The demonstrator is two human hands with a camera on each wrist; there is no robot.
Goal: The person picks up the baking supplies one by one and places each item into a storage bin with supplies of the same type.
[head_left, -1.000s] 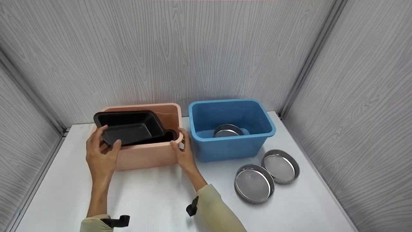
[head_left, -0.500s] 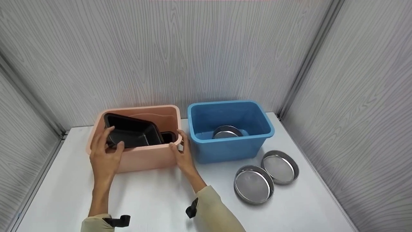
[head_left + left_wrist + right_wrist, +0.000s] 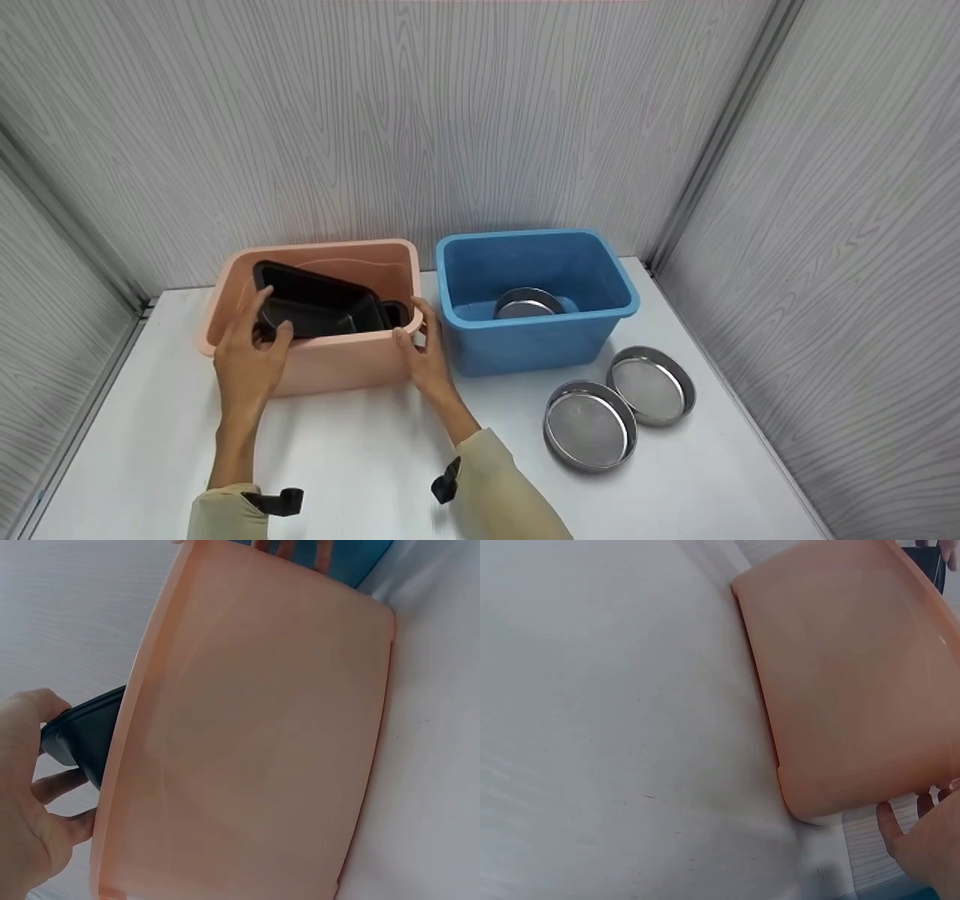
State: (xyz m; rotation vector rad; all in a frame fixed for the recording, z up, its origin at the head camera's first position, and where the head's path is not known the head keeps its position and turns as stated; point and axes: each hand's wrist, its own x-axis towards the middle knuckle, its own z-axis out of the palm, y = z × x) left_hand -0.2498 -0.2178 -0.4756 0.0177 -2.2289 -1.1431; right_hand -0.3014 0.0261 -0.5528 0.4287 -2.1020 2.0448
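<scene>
A black loaf pan [image 3: 322, 304] lies tilted inside the pink bin [image 3: 341, 364], its left end raised. My left hand [image 3: 247, 364] pinches that raised end between thumb and fingers, just above the front rim. In the left wrist view the pan's dark corner [image 3: 86, 731] pokes past the rim, with the left hand [image 3: 34, 787] around it. My right hand [image 3: 427, 356] grips the bin's front right corner, thumb in front and fingers at the side. Beside the pan's right end, another dark item [image 3: 396, 311] is partly hidden in the bin.
A blue bin [image 3: 536, 345] stands just right of the pink one, with a round metal sieve [image 3: 529, 304] inside. Two more round sieves, a nearer one [image 3: 590, 427] and a farther one [image 3: 651, 386], lie touching on the white table [image 3: 337, 465]. Grained panels rise behind and at both sides.
The loaf pan has come down into the pink bin and shifted right, from over the rim to tilted within it. My left hand moved right with it; my right hand stays on the corner.
</scene>
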